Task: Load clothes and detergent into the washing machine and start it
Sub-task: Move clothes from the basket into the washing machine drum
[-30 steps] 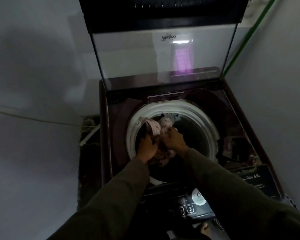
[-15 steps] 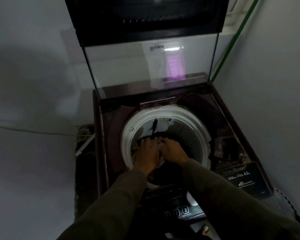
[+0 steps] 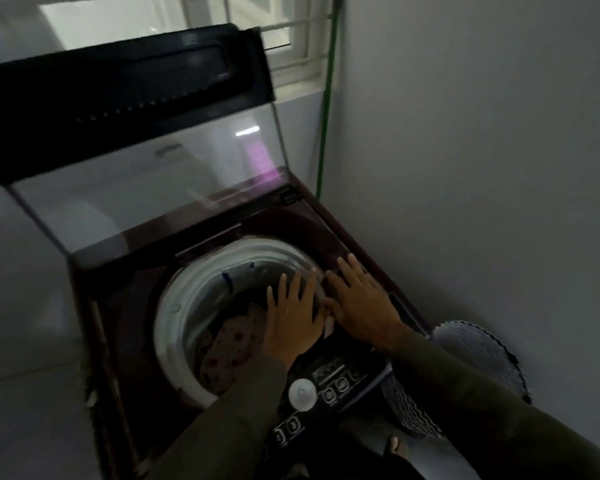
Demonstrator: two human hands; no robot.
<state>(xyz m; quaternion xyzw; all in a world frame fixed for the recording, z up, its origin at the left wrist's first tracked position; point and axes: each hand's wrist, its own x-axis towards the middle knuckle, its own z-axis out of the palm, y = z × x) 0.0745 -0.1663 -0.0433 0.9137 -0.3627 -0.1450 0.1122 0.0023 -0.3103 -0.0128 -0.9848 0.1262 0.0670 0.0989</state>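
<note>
**Clothes low in the drum, both hands bare above its right side**

The clothes [image 3: 230,344], a spotted cloth uppermost, are seen lying low in the drum [image 3: 174,308] of the washing machine [image 3: 97,327], towards its left and near side. The left hand [image 3: 293,318] is held flat over the right part of the opening, up and to the right of the cloth, fingers straight and spread, nothing gripped. Whether the cloth is touched by it cannot be told. Just to its right, the right hand [image 3: 359,304] is spread flat above the drum's right rim and the dark top deck, likewise empty. The cloth is thus nearer the left hand. The lid [image 3: 146,188] is stood open at the far side. The control panel [image 3: 329,382] lies on the near side of both hands. A zigzag-patterned thing [image 3: 482,358], perhaps a basket, sits at the near right and is closer to the right hand. No detergent can be made out, so loading is judged unfinished
</note>
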